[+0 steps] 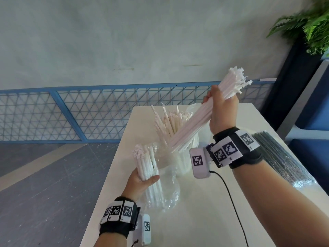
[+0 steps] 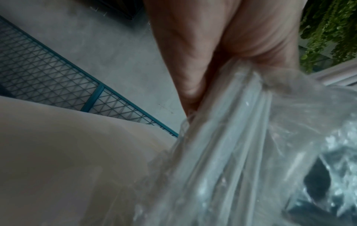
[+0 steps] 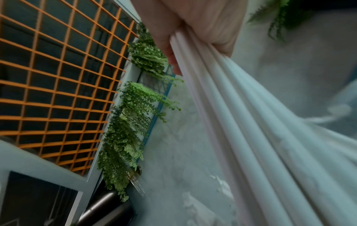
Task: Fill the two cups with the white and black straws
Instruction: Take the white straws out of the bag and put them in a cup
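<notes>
Right hand (image 1: 221, 111) clenched round tilted white straws (image 1: 201, 116), left hand (image 1: 142, 180) gripping bagged straws (image 1: 151, 168) — could knock over the cup (image 1: 187, 157) — bundle too wide.

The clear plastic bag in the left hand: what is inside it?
White straws stand inside the plastic bag, their tops sticking out above the left hand that grips them. Crumpled plastic blurs their lower ends, so their number cannot be told.
</notes>
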The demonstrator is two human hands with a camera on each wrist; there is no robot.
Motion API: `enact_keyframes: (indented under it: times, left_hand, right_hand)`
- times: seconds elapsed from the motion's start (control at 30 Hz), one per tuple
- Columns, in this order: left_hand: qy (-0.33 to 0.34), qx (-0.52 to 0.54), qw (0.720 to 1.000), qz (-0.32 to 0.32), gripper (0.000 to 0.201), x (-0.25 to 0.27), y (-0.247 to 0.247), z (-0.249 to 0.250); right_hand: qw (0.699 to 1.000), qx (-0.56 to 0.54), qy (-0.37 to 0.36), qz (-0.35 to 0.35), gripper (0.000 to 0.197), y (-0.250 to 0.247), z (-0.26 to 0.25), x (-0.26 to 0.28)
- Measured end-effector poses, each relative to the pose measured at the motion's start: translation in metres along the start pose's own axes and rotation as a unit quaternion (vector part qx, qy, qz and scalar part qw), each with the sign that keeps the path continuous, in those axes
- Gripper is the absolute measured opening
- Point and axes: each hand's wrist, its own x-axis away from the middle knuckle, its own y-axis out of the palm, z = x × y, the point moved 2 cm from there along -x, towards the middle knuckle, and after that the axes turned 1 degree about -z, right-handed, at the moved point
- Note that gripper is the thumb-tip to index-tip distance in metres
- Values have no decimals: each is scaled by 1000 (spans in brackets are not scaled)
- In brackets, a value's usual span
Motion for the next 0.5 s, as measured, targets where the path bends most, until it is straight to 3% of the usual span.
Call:
enact_keyframes:
  times: [0.13, 0.23, 0.33, 0.5]
  left_hand:
    - [-3, 1, 1000, 6, 29, 0, -1, -1]
    - [-8, 10, 1000, 9, 29, 1, -2, -2]
    - [-9, 15, 1000, 14, 29, 3, -3, -2]
    - [-6, 22, 1000, 8, 24, 8, -3, -1]
  right_hand:
    - [995, 86, -53, -12, 37, 9, -7, -6]
    - [980, 176, -65, -62, 29, 19, 6, 1]
    - [961, 241, -27, -133, 27, 26, 35, 11]
    - [931, 295, 62, -206, 55, 26, 74, 36]
